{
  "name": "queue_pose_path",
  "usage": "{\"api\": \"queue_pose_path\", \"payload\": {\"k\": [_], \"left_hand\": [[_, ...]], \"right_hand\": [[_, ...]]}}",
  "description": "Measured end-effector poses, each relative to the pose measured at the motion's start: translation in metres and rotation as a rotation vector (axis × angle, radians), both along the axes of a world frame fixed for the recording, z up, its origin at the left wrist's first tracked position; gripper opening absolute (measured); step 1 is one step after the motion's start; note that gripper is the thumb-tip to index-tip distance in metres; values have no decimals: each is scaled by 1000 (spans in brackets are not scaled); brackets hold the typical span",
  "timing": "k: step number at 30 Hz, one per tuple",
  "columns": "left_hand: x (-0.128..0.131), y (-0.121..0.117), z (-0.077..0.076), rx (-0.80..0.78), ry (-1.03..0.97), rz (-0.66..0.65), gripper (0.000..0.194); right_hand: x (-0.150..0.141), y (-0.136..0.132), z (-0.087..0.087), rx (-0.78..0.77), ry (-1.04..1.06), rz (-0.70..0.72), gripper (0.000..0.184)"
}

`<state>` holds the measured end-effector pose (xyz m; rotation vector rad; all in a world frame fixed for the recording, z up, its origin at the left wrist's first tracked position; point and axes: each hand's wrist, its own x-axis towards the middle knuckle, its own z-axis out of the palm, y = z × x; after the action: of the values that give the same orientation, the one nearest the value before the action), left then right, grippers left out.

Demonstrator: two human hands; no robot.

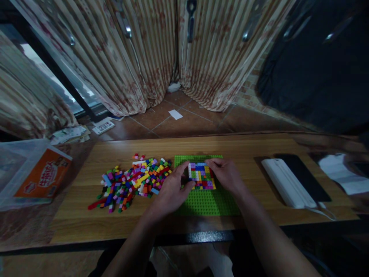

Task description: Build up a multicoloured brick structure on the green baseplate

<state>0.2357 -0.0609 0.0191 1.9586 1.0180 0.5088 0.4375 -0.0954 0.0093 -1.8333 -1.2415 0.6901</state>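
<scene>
A many-coloured block of building bricks (201,177) sits on the green baseplate (207,204). Along its left edge is my left hand (173,188), with the index finger near the far left corner and the thumb lower on that side. My right hand (226,173) has its fingertips bent onto the far right corner of the block. Both hands look closed on it from opposite sides; whether a small loose brick is between the fingers is too small to make out. Left of my left hand lies a spread pile of loose bricks (144,179).
The wooden table (245,150) carries a white box-like device (288,184) with a cable, beside a dark flat panel (307,177), at the right. A clear plastic bin (20,157) with an orange package (46,175) stands left. Striped curtains (144,57) hang behind.
</scene>
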Motion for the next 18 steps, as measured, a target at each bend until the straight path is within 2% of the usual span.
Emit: {"api": "queue_pose_path", "payload": {"k": [6,11,16,18], "left_hand": [[0,-1,3,1,-3,10,60],[-2,-1,1,-57,-65,6,56],[-14,12,1,-71,-219,126,45],[-23,21,3,-69,-303,213,41]], "right_hand": [[-1,1,4,-18,-38,-12,34],[2,0,0,-6,-42,8,35],[4,-4,-4,22,-136,32,38],[4,-5,-1,33,-185,-19,38]]}}
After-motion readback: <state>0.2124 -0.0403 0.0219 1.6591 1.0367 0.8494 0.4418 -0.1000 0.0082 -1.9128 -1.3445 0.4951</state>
